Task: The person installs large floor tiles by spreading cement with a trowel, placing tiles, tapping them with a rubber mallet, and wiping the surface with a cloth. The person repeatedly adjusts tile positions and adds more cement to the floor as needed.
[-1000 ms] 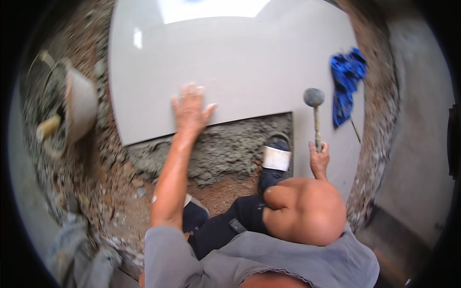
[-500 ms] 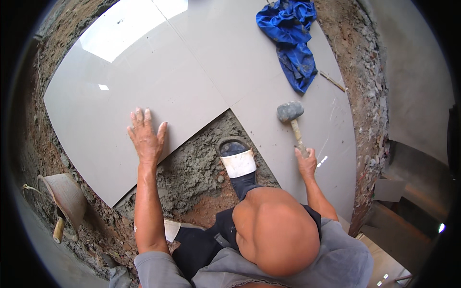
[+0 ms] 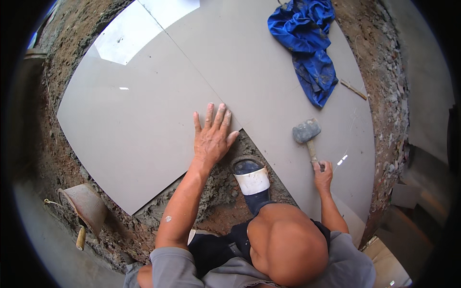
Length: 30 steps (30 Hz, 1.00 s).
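My left hand (image 3: pixel 213 137) lies flat with its fingers spread on a large glossy light-grey floor tile (image 3: pixel 129 139). It is close to the tile's inner corner, beside the seam with the adjoining tiles. In my right hand (image 3: pixel 323 176) is the handle of a rubber mallet (image 3: pixel 306 131) with a dark grey head. The mallet is over the right-hand tile (image 3: pixel 283 149); whether its head touches the surface I cannot tell. Between the tiles, grey mortar (image 3: pixel 216 192) shows in a notch where no tile covers it.
A crumpled blue cloth (image 3: pixel 312 53) lies on the far right tile, with a thin stick (image 3: pixel 353 90) beside it. On the soil at the left sits a bucket-like container (image 3: pixel 86 204) near a wooden handle (image 3: pixel 80 238). My sandalled foot (image 3: pixel 249 165) stands in the mortar notch.
My left hand has slid rightward across the tile to near its inner corner. My right hand keeps hold of the mallet in about the same place; the whole view has shifted a little.
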{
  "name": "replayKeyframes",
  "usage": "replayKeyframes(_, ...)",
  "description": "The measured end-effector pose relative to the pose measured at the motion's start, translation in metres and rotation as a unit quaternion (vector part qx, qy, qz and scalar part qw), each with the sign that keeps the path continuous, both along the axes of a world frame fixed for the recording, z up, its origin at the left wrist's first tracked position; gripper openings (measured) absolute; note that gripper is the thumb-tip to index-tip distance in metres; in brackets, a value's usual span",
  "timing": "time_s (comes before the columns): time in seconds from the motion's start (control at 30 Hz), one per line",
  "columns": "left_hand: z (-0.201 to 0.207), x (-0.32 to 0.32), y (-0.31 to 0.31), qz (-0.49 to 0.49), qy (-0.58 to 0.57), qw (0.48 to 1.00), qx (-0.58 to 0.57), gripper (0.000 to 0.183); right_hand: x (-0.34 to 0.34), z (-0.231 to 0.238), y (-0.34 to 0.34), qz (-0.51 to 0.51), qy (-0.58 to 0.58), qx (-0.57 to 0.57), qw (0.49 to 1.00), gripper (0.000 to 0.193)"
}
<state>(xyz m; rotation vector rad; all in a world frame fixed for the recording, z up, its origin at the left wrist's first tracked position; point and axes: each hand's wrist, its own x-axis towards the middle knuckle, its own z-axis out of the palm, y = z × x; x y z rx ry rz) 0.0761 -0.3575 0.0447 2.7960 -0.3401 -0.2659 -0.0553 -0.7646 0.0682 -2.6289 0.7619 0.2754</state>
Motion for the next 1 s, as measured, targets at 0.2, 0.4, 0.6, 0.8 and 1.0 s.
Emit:
replayKeyframes(0.2, -0.003, 0.000, -0.009, 0.001, 0.014, 1.000, -0.002, 0.062, 0.121, 0.023, 0.012, 0.170, -0.205, -0.066, 0.962, 0.018)
replayKeyframes(0.4, -0.002, -0.003, -0.014, 0.006, 0.033, 0.999, -0.019, 0.064, 0.278, 0.022, 0.061, 0.271, -0.293, -0.171, 0.901, 0.035)
replayKeyframes(0.6, 0.001, 0.000, -0.016, 0.009, 0.041, 0.999, -0.026, 0.062, 0.322, 0.007, 0.068, 0.242, -0.158, -0.171, 0.942, 0.065)
replayKeyframes(0.8, 0.001, 0.001, -0.010, 0.030, 0.023, 0.997, -0.064, 0.062, 0.354, -0.011, 0.078, 0.342, -0.180, -0.188, 0.903, 0.046)
replayKeyframes(1.0, -0.025, 0.047, 0.103, 0.281, -0.090, 0.955, 0.013, 0.066, 0.417, 0.075, 0.028, 0.200, -0.472, -0.111, 0.851, 0.024)
